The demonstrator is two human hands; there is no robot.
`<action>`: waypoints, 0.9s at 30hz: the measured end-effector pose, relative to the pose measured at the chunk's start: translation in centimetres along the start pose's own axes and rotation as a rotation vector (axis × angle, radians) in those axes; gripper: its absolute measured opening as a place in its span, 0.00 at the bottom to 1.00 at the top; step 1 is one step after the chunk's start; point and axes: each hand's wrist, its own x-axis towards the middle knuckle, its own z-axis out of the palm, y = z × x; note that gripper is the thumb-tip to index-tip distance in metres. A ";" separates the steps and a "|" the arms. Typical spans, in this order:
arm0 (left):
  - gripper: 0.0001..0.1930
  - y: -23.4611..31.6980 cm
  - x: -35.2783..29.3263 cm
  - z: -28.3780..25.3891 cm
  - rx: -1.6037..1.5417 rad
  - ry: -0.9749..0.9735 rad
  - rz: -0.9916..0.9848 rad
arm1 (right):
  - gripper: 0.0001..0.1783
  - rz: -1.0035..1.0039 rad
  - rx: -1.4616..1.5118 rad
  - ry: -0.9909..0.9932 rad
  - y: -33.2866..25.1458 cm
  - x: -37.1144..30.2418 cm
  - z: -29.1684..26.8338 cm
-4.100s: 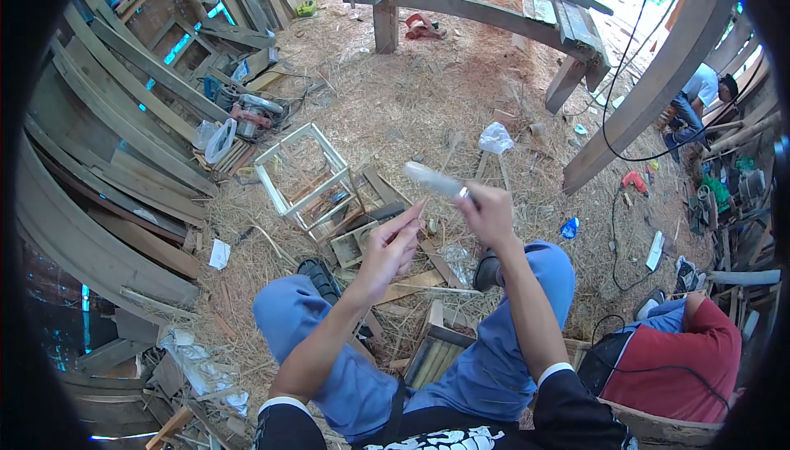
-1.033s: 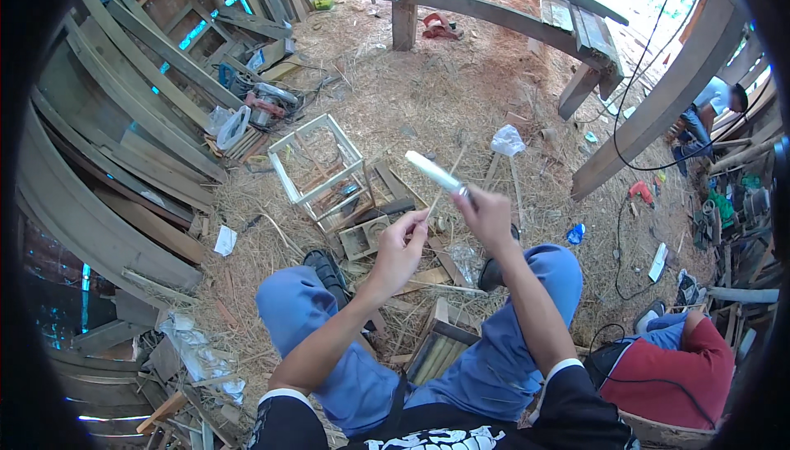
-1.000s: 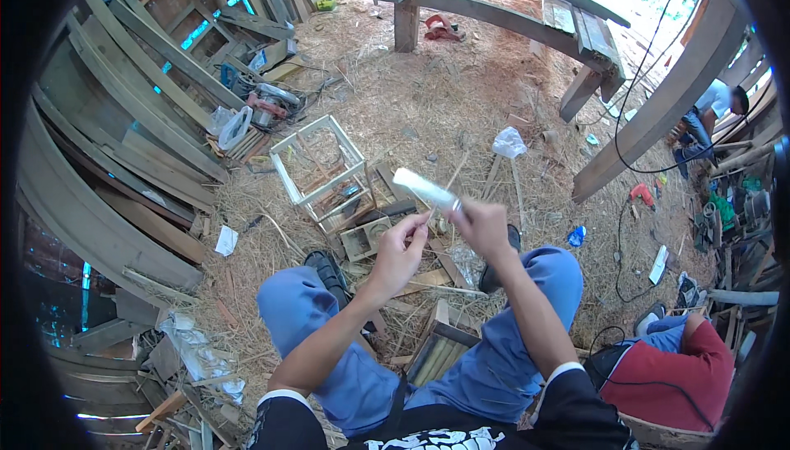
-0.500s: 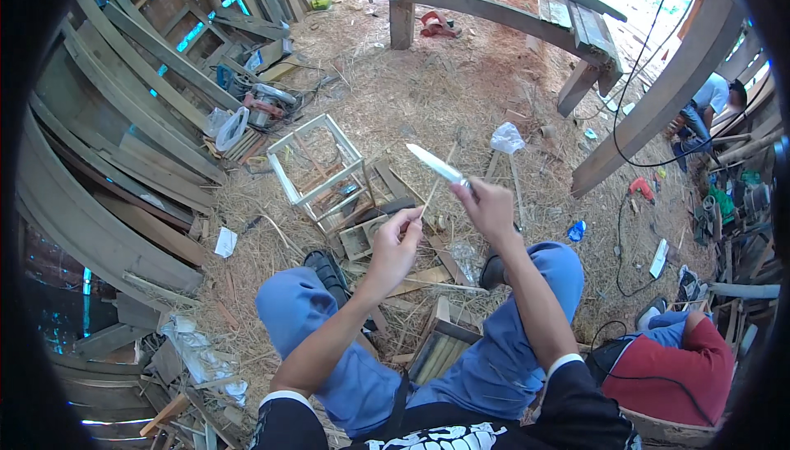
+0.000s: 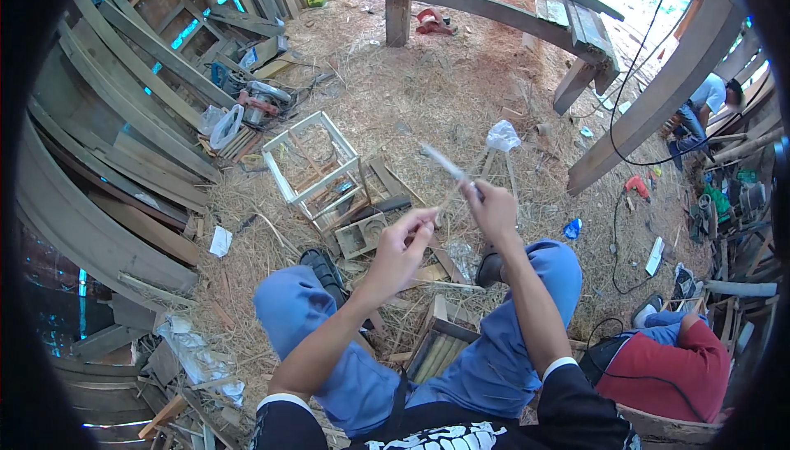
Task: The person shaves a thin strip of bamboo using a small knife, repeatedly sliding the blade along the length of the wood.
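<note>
In my right hand (image 5: 494, 213) is a knife (image 5: 445, 161), gripped by its handle, its pale blade tilted up and to the left and slightly blurred. My left hand (image 5: 403, 246) pinches a thin wooden stick (image 5: 447, 201), whose far part slants up beneath the blade and is smeared by motion. Both hands are held above my knees, close together. Between my legs on the ground sits a wooden box (image 5: 443, 336) with several bamboo-like pieces in it. A small white wooden frame (image 5: 312, 162) lies beyond my left hand.
Straw and shavings cover the floor. A wooden bench (image 5: 494, 7) stands at the back. Power tools (image 5: 262, 103) and leaning planks (image 5: 132, 113) are on the left. A person in red (image 5: 666, 372) sits close on the right; another person (image 5: 704, 109) crouches farther off near a slanted post (image 5: 658, 96).
The knife has shifted a little right and down. My left hand has moved slightly right, and the stick now shows shorter and blurred.
</note>
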 end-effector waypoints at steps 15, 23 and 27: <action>0.20 -0.2 1.6 -1.8 -0.300 0.240 -0.091 | 0.15 0.153 0.280 0.165 -3.2 0.2 -0.8; 0.20 -1.4 1.4 -2.4 -0.428 0.063 -0.179 | 0.12 -0.240 0.236 0.030 -3.7 1.2 0.0; 0.20 -1.5 1.2 -2.9 -0.452 0.090 -0.234 | 0.12 -0.344 0.231 0.040 -4.4 -0.1 1.0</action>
